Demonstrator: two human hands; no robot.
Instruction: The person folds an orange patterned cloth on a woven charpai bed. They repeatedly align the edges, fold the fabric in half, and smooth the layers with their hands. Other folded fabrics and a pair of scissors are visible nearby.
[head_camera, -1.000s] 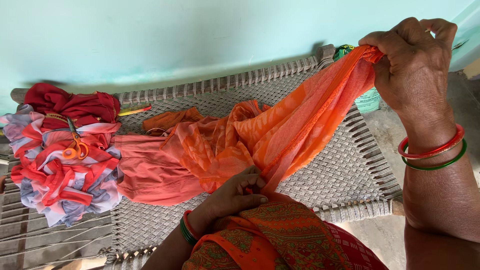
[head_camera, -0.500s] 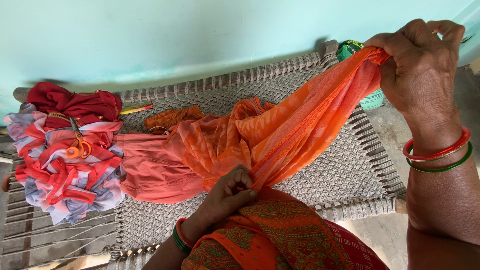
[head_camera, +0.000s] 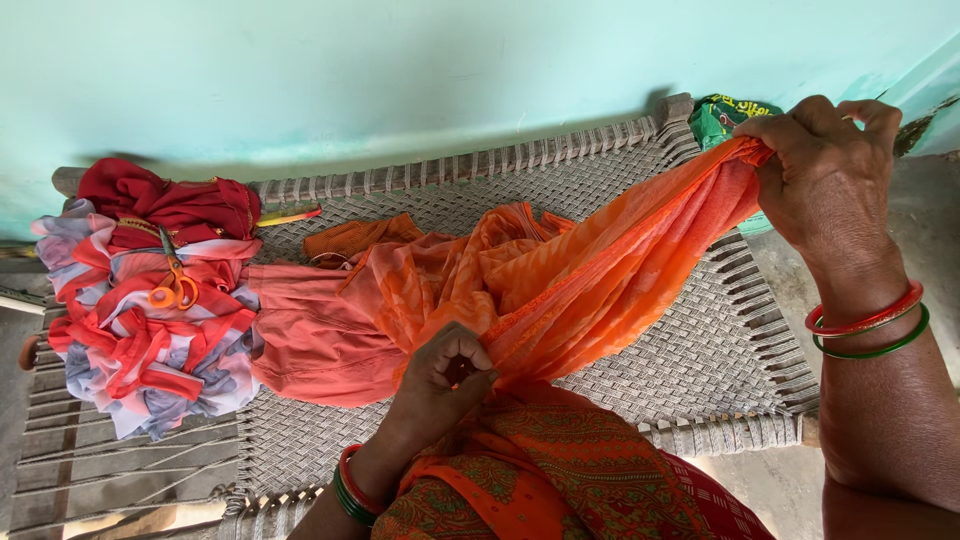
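right hand (head_camera: 825, 175) is up high at the far right corner of the woven cot (head_camera: 690, 350), wrist bent, fingers curled tight and clamped on a gathered end of the orange cloth (head_camera: 590, 270). 2 bangles on that wrist, 1 red, 1 green. the forearm runs down the right edge of the view.

left hand (head_camera: 440, 375) sits low and close to the body, knuckles up, thumb and fingertips pinched together on the cloth's near edge; exactly which fingers grip is hard to tell, since the fold hides the tips. that wrist wears red and green bangles too, though the count there is unclear.

the orange cloth runs taut on a slant between the 2 hands, lifted off the cot at the right hand's end, its loose remainder heaped on the weave in the middle. just left of it lies 1 salmon-pink garment (head_camera: 300, 340), touching the heap. further left, 1 bundle of red, grey and white fabric (head_camera: 140, 340) with 1 pair of orange-handled scissors (head_camera: 175, 290) resting on top. 1 green bag (head_camera: 735, 115) peeks out behind the cot's corner, beside the right hand. a patterned orange garment (head_camera: 560, 470) covers the lap at the bottom.
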